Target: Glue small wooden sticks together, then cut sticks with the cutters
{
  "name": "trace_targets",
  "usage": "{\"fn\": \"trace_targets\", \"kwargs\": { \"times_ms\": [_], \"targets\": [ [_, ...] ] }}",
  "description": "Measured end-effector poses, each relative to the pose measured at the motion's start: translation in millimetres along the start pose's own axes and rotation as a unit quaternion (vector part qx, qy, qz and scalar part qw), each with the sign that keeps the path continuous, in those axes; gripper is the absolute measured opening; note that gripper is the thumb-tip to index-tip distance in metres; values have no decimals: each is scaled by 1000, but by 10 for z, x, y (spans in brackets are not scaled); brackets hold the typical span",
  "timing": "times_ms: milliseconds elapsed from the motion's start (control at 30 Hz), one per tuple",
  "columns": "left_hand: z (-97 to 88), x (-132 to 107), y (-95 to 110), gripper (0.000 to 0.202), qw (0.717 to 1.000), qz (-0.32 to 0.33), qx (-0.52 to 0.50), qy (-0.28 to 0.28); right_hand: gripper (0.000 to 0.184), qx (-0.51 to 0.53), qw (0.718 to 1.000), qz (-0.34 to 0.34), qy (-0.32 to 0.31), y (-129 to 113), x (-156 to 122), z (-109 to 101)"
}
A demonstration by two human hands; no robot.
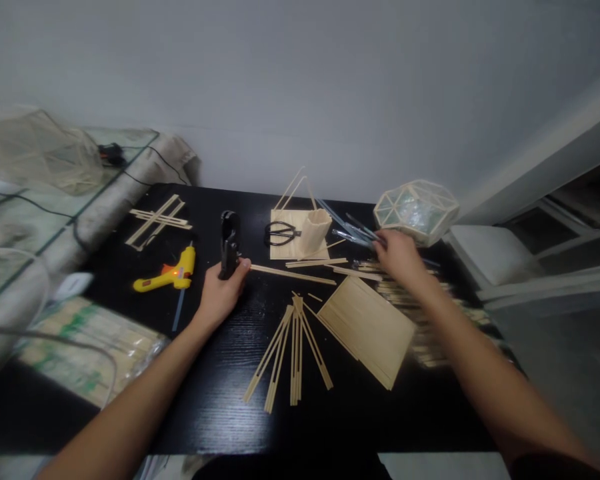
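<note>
My left hand is closed around a black clamp-like tool and thin wooden sticks that point right. At the back right, the closed fingers of my right hand are on translucent glue sticks, partly in shiny plastic. A wooden base carries a round stick cup and black-handled scissors, with a stick triangle behind. Between my arms lie a stack of wooden sheets and several fanned stick pieces.
A yellow glue gun lies left of my left hand, below crossed sticks. Packaged sticks sit at the left. A faceted stick frame stands at the back right, near loose sticks under my right arm. Cables trail at the left.
</note>
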State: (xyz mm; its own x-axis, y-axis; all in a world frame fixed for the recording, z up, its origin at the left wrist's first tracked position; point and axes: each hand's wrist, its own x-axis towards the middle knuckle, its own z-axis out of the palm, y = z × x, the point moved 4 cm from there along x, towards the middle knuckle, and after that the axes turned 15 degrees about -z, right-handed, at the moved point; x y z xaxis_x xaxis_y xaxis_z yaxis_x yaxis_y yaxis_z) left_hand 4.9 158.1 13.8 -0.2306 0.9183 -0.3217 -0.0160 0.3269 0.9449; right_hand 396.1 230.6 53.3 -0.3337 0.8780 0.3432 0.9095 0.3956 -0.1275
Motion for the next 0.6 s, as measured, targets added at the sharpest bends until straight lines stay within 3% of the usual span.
{"fn": "trace_targets", "kwargs": {
  "times_ms": [133, 267, 367, 400, 467, 600],
  "targets": [
    [5, 10, -45, 39, 1000, 7, 23, -14, 37, 15, 1000, -15, 12, -103, -20, 166],
    [13, 24, -53, 40, 1000, -1, 21, -13, 32, 35, 999, -22, 32, -257, -110, 162],
    [31, 17, -54, 40, 1000, -7, 14, -20, 24, 158, 984, -19, 78, -531, -183, 97],
    [36, 12, -54, 40, 1000, -6, 17, -21, 24, 217, 974, -12, 68, -651, -205, 95],
    [42, 6, -53, 39, 999, 3, 31, -20, 28, 328, 944, -20, -14, -929, -241, 132],
    [28, 6, -35, 37, 995, 39, 86, -3, 18, 364, 923, -75, -99, -1315, -250, 175]
  ]
}}
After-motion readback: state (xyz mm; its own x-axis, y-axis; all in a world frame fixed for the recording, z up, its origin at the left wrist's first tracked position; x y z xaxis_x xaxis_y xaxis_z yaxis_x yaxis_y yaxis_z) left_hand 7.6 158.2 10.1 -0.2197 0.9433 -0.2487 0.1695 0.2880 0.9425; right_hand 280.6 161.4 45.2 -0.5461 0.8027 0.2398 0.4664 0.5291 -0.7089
